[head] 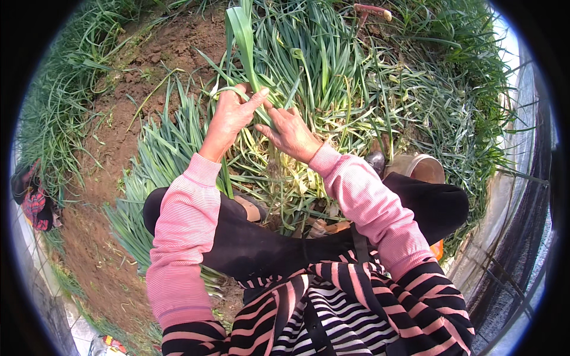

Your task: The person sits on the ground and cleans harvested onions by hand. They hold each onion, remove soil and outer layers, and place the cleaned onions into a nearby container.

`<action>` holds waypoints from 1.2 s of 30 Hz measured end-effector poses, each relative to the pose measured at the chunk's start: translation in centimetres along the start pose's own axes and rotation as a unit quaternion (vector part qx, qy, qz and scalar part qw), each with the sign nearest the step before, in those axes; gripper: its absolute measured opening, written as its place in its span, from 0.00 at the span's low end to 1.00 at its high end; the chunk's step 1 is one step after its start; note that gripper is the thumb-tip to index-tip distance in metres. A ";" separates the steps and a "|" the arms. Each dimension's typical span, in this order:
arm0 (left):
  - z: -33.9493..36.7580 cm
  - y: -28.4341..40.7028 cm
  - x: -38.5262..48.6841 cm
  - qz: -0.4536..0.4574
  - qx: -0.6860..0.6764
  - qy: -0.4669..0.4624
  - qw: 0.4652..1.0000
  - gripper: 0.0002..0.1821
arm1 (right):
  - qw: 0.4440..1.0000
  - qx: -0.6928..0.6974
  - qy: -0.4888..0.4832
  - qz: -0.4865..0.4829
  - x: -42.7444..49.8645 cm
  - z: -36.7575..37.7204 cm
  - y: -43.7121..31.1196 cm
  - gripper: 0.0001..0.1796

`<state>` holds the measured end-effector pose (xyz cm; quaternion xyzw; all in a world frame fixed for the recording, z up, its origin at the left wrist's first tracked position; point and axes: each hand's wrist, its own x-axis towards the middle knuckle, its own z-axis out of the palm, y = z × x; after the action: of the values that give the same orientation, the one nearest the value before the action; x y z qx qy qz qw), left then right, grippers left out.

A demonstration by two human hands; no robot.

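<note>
My left hand (234, 113) is closed around the stalk of a leafy green plant (244, 40), like a leek or green garlic, whose broad leaves point away from me. Close beside it, my right hand (291, 131) has its thumb and fingers at the lower part of the same plant, gripping a leaf or stalk there. Below my hands lies a litter of stripped, yellowish leaves (303, 178). Beyond them stretches a pile of long green plants (320, 58), and another bundle (164, 142) lies to the left of my left forearm.
A tool's reddish handle (373, 11) stands at the top right. A bucket (423, 168) lies tipped by my right knee. Bare brown soil (104, 164) runs down the left, with growing plants (58, 107) beyond. Sheeting and netting (512, 213) border the right; checked cloth (35, 204) lies far left.
</note>
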<state>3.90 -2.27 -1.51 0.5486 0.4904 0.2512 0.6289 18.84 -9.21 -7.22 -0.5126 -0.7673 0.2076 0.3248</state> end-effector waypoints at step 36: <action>-5.1 3.2 -2.4 0.120 -0.180 0.124 0.968 0.13 | 0.817 -0.184 -0.511 0.195 -13.0 4.0 1.3 0.22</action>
<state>-0.85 -1.21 2.72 0.4463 0.4417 0.4751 0.6164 20.32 -20.63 -14.57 -0.5218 -0.7309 0.3537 -0.2614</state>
